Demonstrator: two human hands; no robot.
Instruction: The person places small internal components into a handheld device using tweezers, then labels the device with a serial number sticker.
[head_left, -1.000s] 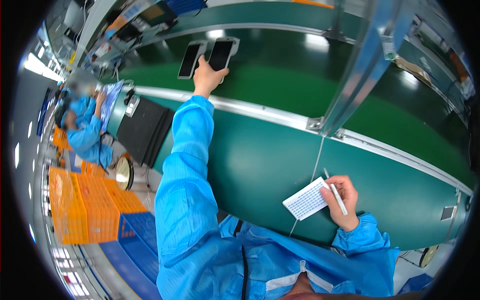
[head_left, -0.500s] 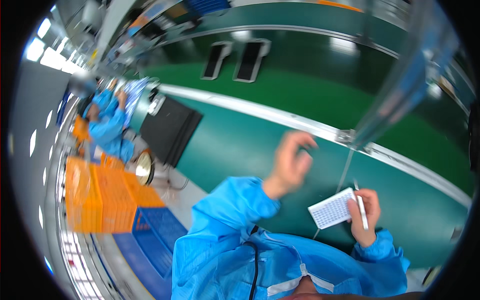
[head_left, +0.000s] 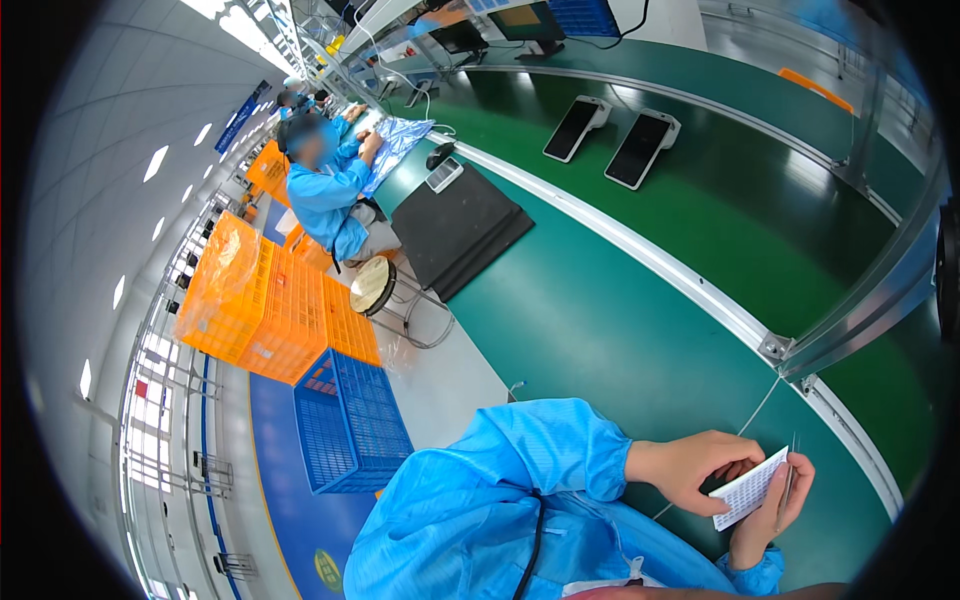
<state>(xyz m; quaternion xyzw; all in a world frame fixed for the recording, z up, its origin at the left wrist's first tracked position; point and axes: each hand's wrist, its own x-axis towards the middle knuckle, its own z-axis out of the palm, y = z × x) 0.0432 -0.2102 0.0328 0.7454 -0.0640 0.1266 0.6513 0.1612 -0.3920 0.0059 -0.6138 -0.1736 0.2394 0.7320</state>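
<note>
A white sheet of small printed labels (head_left: 742, 494) is held tilted above the green bench at the lower right. My right hand (head_left: 776, 512) is closed on the sheet's right edge, and a slim tool like tweezers (head_left: 795, 443) sticks up between its fingers with thin tips. From the left, my left hand (head_left: 688, 470) has its fingers curled round the sheet's near left side, thumb on the lower corner. Something dark shows between left thumb and fingers, too hidden to name.
Two handheld payment terminals (head_left: 640, 150) lie on the dark green strip beyond a metal rail (head_left: 640, 235). A black mat (head_left: 460, 235) lies on the bench. At left are orange crates (head_left: 270, 310), a blue crate (head_left: 365, 430), a stool (head_left: 373, 286) and a co-worker (head_left: 325, 205). A metal post (head_left: 870, 290) rises at right.
My left hand, raised and empty before, has come down to the right and taken hold of the sheet. The view has turned leftward. The sheet is now steeper.
</note>
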